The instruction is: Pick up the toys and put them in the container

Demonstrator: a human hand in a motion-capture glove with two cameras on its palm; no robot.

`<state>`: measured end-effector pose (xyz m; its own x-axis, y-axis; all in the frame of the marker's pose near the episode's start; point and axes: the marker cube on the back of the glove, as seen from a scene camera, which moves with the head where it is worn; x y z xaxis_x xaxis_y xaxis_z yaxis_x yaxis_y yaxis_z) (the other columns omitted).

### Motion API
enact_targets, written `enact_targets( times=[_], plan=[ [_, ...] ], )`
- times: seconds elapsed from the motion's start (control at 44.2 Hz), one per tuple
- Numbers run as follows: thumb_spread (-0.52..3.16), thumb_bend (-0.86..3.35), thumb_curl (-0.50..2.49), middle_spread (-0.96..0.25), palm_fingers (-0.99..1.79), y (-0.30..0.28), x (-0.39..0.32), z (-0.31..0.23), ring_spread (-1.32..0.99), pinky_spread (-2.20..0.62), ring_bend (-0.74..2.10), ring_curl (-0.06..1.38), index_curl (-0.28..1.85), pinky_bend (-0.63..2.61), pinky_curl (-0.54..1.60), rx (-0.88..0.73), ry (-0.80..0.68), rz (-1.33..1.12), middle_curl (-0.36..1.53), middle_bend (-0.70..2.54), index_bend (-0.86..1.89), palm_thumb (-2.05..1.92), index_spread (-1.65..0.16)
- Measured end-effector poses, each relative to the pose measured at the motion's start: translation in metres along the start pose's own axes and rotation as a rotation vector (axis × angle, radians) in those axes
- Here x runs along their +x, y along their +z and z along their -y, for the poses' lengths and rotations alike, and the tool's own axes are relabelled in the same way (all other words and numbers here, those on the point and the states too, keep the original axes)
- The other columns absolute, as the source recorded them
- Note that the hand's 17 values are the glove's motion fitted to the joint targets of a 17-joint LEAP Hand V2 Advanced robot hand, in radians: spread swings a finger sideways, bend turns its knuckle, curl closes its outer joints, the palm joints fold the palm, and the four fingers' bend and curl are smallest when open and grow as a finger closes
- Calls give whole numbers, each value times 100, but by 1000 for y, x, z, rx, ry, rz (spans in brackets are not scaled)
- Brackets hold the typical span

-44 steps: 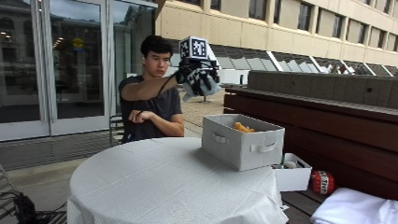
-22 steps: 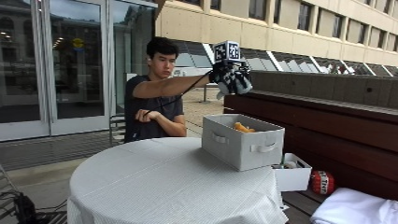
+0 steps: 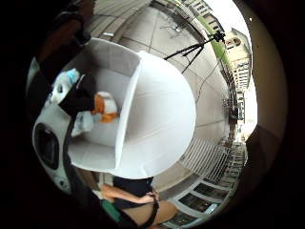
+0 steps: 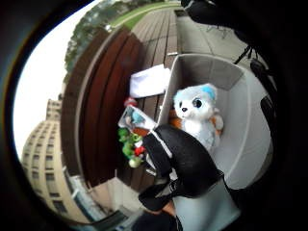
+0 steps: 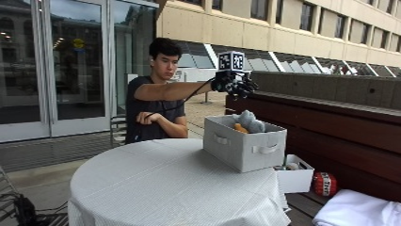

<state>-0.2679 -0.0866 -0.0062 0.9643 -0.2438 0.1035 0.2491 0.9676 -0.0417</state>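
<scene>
From the outside view I see my hand (image 5: 234, 84) held in the air above the grey container (image 5: 244, 143), fingers hanging spread and relaxed, gripping nothing. The container stands on the tabletop (image 5: 163, 183) near its edge, and only the top of a grey plush toy (image 5: 249, 121) and an orange bit beside it show over the rim; the rest is hidden by the wall. The thumb-side palm view looks straight down into the container (image 4: 250, 125) and shows what the outside view cannot: the plush toy (image 4: 196, 115) has a white face and a blue ear, lying on something orange. A gloved finger (image 4: 183, 163) covers the container's near corner. Beside the container, more small toys (image 4: 131, 144) are too small to make out.
</scene>
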Motion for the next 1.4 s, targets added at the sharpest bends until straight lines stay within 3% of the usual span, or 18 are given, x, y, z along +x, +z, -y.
enact_targets(
  times=[0.181,0.791,1.108,1.221,1.311,1.402],
  plan=[
    [117,-8,58,-16,9,-2,32,-12,-25,-23,83,33,10,123,41,19,13,-12,52,19,19,-9,-35],
    [111,-9,28,-9,-2,21,242,-100,-26,-18,51,24,27,101,32,99,195,-108,49,22,18,-12,-33],
    [109,-9,21,-9,-5,54,305,-135,-26,-17,42,24,30,91,30,43,244,-95,47,19,17,-13,-32],
    [107,-9,19,-9,-9,61,313,-144,-26,-17,36,23,32,87,29,-19,353,-104,46,18,17,-13,-30],
    [107,-10,18,-9,-9,66,326,-152,-27,-18,33,23,32,83,29,18,226,-120,45,17,18,-14,-29],
    [106,-10,17,-9,-9,71,332,-156,-27,-18,30,24,33,80,28,43,216,-139,44,17,17,-14,-28]
  ],
)
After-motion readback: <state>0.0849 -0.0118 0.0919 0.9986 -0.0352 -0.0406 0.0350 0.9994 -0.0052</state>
